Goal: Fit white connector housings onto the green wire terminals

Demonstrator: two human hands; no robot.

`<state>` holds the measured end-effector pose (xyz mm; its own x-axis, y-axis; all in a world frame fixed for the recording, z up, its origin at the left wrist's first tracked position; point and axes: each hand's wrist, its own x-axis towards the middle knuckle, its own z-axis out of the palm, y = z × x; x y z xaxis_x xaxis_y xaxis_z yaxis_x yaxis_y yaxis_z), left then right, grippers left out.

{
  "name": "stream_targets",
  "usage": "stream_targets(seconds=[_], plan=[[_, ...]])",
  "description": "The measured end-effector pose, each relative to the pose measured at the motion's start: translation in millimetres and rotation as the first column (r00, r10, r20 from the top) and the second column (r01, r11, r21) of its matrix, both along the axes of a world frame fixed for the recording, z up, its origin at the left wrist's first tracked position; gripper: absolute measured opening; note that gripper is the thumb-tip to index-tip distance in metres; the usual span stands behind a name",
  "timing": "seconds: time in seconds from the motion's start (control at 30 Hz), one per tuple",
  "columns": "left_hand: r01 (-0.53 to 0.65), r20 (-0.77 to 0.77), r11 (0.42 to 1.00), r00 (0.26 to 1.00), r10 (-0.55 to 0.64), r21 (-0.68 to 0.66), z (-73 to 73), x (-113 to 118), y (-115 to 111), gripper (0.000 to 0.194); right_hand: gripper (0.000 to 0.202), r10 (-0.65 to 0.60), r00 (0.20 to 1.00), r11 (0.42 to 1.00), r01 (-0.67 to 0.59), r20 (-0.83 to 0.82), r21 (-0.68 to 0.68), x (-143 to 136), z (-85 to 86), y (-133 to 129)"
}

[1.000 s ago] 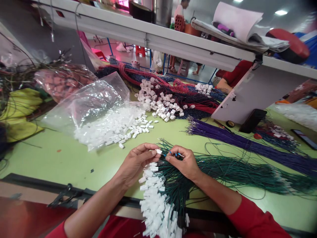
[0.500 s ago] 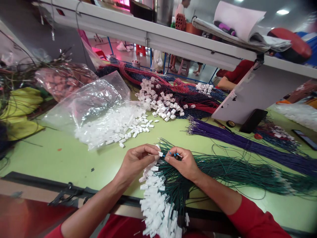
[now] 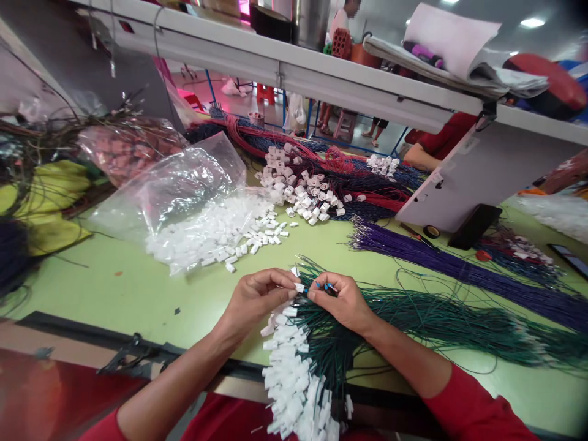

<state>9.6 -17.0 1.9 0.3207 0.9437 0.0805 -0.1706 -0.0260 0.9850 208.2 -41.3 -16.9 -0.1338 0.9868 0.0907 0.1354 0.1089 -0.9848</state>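
While loose white housings [image 3: 215,236] spill from a clear bag [image 3: 174,184] beyond the left hand [image 3: 257,300], that hand pinches one small white housing [image 3: 299,286] between thumb and fingertips. Just beside it, the right hand [image 3: 342,300] is closed on blue-tipped green wires [image 3: 327,286]. Under both hands lies one green bundle [image 3: 436,321] on the tabletop [image 3: 114,288], its finished housings [image 3: 289,367] too many to count. Past the right hand runs one purple bundle [image 3: 459,266].
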Motion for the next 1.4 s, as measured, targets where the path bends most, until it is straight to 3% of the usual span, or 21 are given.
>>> stream_targets(seconds=[0.1, 0.33, 0.4, 0.47, 0.53, 0.63, 0.7, 0.77, 0.97, 1.2, 1.4], plan=[[-0.004, 0.021, 1.0, 1.0, 0.003, 0.016, -4.4, 0, 1, 0.013, 0.019, 0.029, 1.0, 1.0, -0.029, 0.003, 0.002, 0, -0.1, 1], [0.038, -0.097, 0.996, 0.995, -0.03, 0.078, -6.1, 4, -3, 0.009, 0.017, 0.032, 0.998, 0.995, -0.037, 0.055, 0.093, 0, -2.5, -1], [0.019, -0.141, 0.993, 0.99, -0.002, 0.113, -5.5, 0, -4, 0.01, 0.018, 0.003, 1.0, 0.993, -0.006, 0.027, 0.119, 3, -3.0, 1], [-0.033, -0.255, 0.969, 0.962, 0.097, 0.246, -5.5, -10, -1, 0.01, 0.021, -0.056, 0.997, 0.99, 0.062, -0.047, 0.124, 5, -3.7, 3], [-0.089, -0.416, 0.897, 0.863, 0.287, 0.433, -5.9, -28, 7, 0.016, 0.026, -0.108, 0.985, 0.99, 0.119, -0.134, 0.075, 7, -4.7, 5], [-0.053, -0.632, 0.77, 0.537, 0.559, 0.636, -7.4, -64, 25, 0.031, 0.035, -0.11, 0.965, 0.994, 0.105, -0.236, -0.035, 6, -6.3, 6], [0.064, -0.71, 0.736, 0.332, 0.621, 0.674, -9.0, -85, 37, 0.037, 0.04, -0.079, 0.954, 0.995, 0.058, -0.288, -0.08, 4, -6.7, 5], [0.173, -0.748, 0.732, 0.242, 0.618, 0.659, -10.7, -98, 47, 0.039, 0.043, -0.057, 0.941, 0.994, 0.021, -0.334, -0.111, 2, -6.4, 4], [0.271, -0.753, 0.702, 0.251, 0.609, 0.658, -14.6, -100, 55, 0.037, 0.038, -0.018, 0.918, 0.991, -0.037, -0.397, -0.131, 4, -4.0, 1], [0.338, -0.783, 0.708, 0.207, 0.586, 0.62, -16.8, -91, 50, 0.034, 0.034, -0.069, 0.932, 0.997, 0.05, -0.356, -0.062, 4, -8.6, 2], [0.251, -0.764, 0.734, 0.366, 0.531, 0.631, -11.7, -87, 53, 0.031, 0.032, -0.071, 0.954, 0.997, 0.066, -0.292, -0.027, 3, -12.1, 3]])
